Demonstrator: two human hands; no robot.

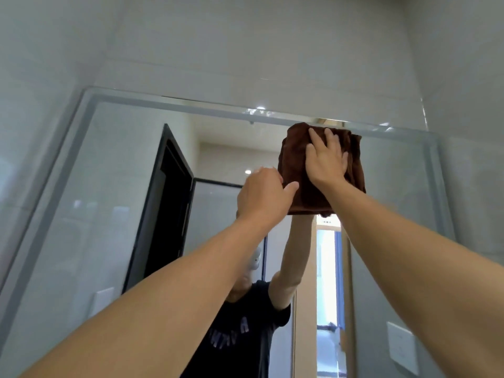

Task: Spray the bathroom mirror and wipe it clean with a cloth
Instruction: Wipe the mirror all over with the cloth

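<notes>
Forearms are raised from the bottom corners towards the upper part of the mirror (114, 186). The right hand (326, 159) is laid flat on a brown cloth (297, 170), its fingers straight and spread, and the cloth is pressed against the glass just under the mirror's top edge, right of centre. The cloth is seen folded or bunched, hanging below the palm. The left hand (263, 195) is held at the cloth's lower left edge; its thumb is stretched out onto the fabric, while the other fingers are curled away from view, so whether the edge is gripped or only touched cannot be told.

Behind the hands, a frosted band is seen running round the mirror's border. In the glass, the person's raised arms and dark printed shirt (237, 336) are reflected, along with a dark door frame (163, 203), a glass panel and a bright narrow opening (327, 268). A white wall switch (402, 347) is reflected at lower right. Pale wall tiles (245, 50) are seen above the mirror.
</notes>
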